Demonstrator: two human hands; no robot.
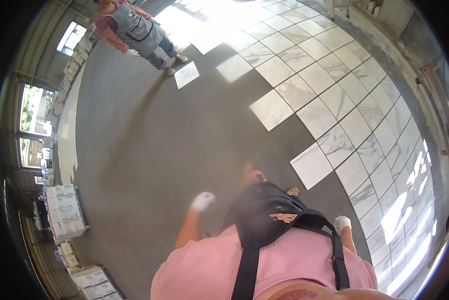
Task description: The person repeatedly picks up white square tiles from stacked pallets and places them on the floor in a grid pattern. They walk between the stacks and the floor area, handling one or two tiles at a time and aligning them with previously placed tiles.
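Note:
Over the grey floor, my left hand (203, 201) hangs at my side in a white glove. Its fingers look loosely curled, and nothing shows in them. My right hand (342, 224), also in a white glove, is held low beside my black apron (264, 212). It looks closed, with no object visible in it. Nearest to that hand are the laid white marble tiles (352, 172) with grey veins. A single tile (311, 166) juts out from their stepped edge, ahead of my shoes.
Grey floor (149, 145) spreads ahead and to the left. A person (134, 30) in a striped apron and white gloves stands at the far left, by a lone tile (186, 75). Stacked white tiles (64, 212) line the left side. A wall ledge (384, 37) borders the right.

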